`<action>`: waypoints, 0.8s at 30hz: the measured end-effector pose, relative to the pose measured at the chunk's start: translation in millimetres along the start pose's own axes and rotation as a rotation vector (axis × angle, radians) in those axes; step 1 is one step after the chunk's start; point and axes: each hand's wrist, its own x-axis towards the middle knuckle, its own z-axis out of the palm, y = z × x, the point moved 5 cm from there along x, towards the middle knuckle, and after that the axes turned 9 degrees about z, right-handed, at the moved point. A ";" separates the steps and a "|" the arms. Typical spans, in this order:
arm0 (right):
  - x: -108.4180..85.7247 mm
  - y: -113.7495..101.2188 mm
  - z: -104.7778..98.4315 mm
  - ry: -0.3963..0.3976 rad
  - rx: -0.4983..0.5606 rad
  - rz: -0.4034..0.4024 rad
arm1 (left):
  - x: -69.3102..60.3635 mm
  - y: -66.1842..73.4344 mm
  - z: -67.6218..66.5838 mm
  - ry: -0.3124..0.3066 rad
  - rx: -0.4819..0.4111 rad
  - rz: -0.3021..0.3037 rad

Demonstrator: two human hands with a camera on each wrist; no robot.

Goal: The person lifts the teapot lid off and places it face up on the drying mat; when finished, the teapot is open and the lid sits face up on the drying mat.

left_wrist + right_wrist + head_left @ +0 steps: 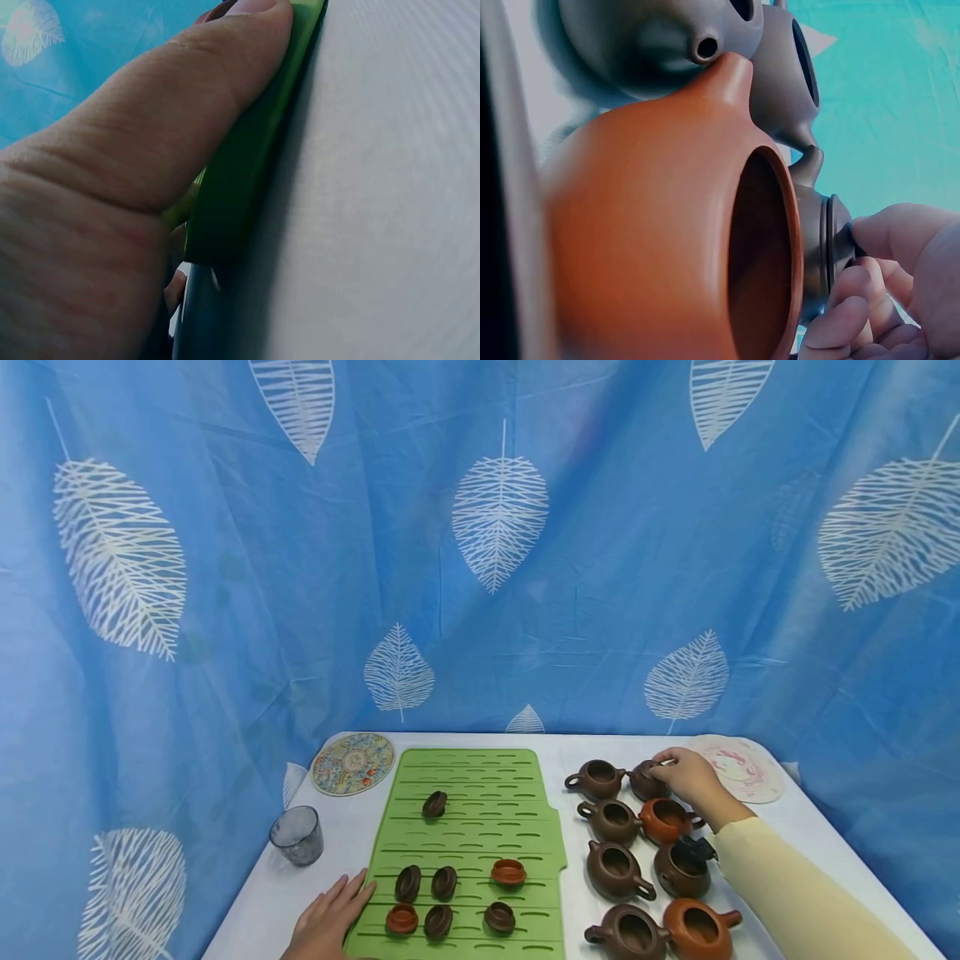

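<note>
At the back right of the table my right hand (696, 783) pinches the knob of a dark brown teapot lid (840, 232). That lid sits on the mouth of a small dark teapot (645, 783), as the right wrist view shows. Close by stands an orange-brown teapot (666, 820) with an uncovered mouth. My left hand (330, 917) rests on the front left edge of the green mat (487, 827), its fingers extended. The left wrist view shows the thumb (202, 90) along the mat's rim. Several loose lids, including a dark one (434, 804) and a reddish one (508, 872), lie on the mat.
Several uncovered teapots stand in two columns right of the mat, such as a dark one (617, 870) and an orange one (699, 930). A grey glass (297, 837) and a patterned round mat (353, 764) are at left. A pale round mat (738, 768) lies back right.
</note>
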 end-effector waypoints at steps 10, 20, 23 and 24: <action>1.1 -4.0 -1.3 0.026 -0.062 -0.042 | -1.5 0.2 -0.4 0.003 0.021 0.026; -2.8 -4.0 -1.8 0.038 -0.047 -0.019 | -2.0 1.9 0.0 0.019 0.018 0.003; -3.9 -4.4 -2.1 0.043 -0.040 -0.022 | -2.4 2.4 0.0 0.024 0.017 0.002; -4.4 -4.5 -1.9 0.044 -0.039 -0.024 | -2.5 2.2 0.0 0.024 0.012 -0.001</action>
